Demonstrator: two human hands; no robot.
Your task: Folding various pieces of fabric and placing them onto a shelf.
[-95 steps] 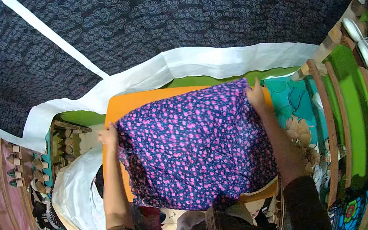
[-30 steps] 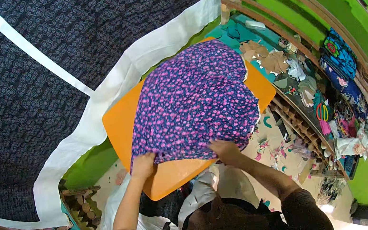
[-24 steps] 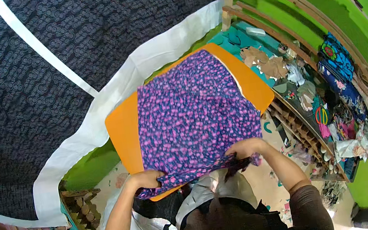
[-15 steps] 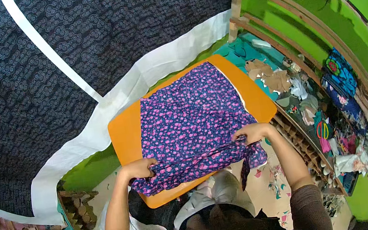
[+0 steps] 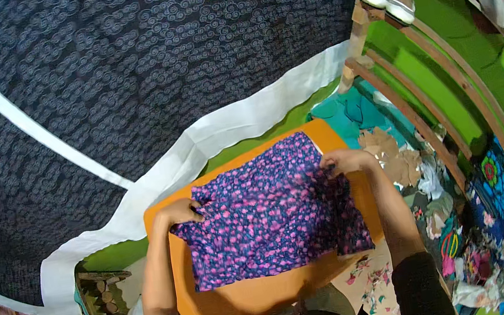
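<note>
The cloth (image 5: 263,225), dark blue with pink flowers, lies across the middle of the orange surface (image 5: 254,297), slightly askew, with a loose flap at its lower right corner. The left hand (image 5: 181,212) appears to pinch the cloth's left edge, fingers curled over it; the right hand (image 5: 346,161) seems to pinch the upper right edge between thumb and fingers. The fabric looks thin and soft, so a pull stronger on one side than the other could skew it or raise creases. The loose flap probably risks tucking under unevenly, since neither hand is on it. That corner also reaches the surface's near edge; whether it overhangs I cannot tell, but if it slips, its weight could drag the rest toward the scrap-strewn floor (image 5: 378,286). To the right, brown pieces (image 5: 390,155) lie near the right forearm, where a wide elbow swing might scatter them. Farther right are coloured scissors (image 5: 450,245) and wooden rails (image 5: 434,79); a dark curtain (image 5: 185,69) with a white border hangs beyond the surface.
</note>
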